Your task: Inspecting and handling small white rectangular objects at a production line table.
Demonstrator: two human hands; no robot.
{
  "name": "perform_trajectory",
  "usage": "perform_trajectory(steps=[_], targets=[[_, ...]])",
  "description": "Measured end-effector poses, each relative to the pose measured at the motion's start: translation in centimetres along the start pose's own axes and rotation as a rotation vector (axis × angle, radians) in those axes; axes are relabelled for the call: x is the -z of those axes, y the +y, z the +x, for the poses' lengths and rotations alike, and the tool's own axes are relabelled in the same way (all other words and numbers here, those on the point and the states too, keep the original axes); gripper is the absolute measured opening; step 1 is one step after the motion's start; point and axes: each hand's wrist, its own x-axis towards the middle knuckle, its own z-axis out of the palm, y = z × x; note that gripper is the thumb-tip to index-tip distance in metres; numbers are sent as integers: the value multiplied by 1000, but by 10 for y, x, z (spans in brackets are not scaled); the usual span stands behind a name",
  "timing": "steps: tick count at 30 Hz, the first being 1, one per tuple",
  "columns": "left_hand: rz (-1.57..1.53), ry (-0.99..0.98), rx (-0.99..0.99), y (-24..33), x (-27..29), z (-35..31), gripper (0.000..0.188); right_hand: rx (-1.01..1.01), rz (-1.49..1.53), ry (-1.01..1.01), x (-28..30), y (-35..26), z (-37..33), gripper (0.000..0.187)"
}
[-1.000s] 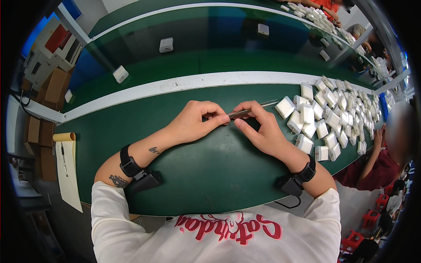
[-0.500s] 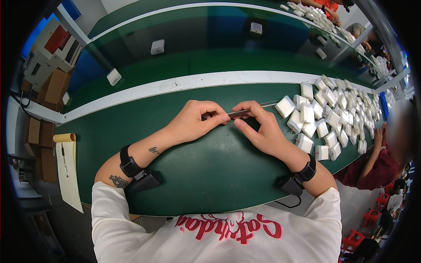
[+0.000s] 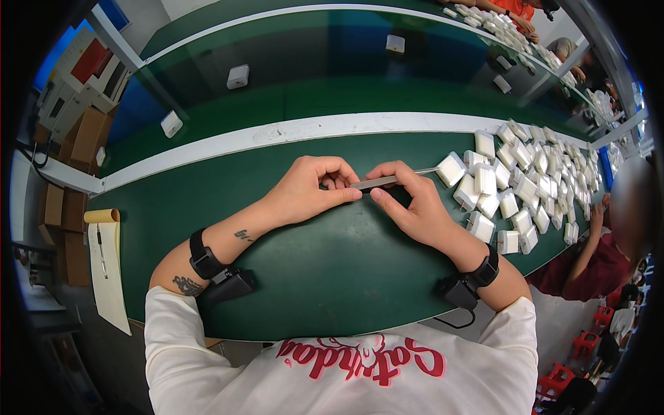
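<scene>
A slim pair of metal tweezers [image 3: 377, 182] lies nearly level between my two hands, over the middle of the green table. My left hand [image 3: 308, 187] pinches its left end between thumb and fingertips. Around its middle, the fingers and thumb of my right hand [image 3: 418, 204] are closed. The thin tip sticks out to the right past my right hand, close to the nearest white plug charger [image 3: 451, 169]. That charger lies at the left edge of a heap of similar white chargers [image 3: 524, 190].
Beyond the white rail [image 3: 297, 129], single chargers such as this one [image 3: 238, 77] lie on a green belt. A notepad [image 3: 108, 277] with a pen sits at the left table edge. Another person in a dark red sleeve [image 3: 577, 270] is at the right, past the heap.
The tweezers have turned in my fingers; the two prongs seen apart before now look like one thin tip. Chargers beyond the rail have shifted left. My arms have barely moved.
</scene>
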Motion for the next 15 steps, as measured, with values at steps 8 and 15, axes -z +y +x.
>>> perform_trajectory(steps=[8,15], targets=[[-102,-12,33,2,-2,2,16,-9,53,27,-2,-1,3,24],[-80,40,-56,-7,-5,2,16,-23,49,31,-1,4,-3,24]])
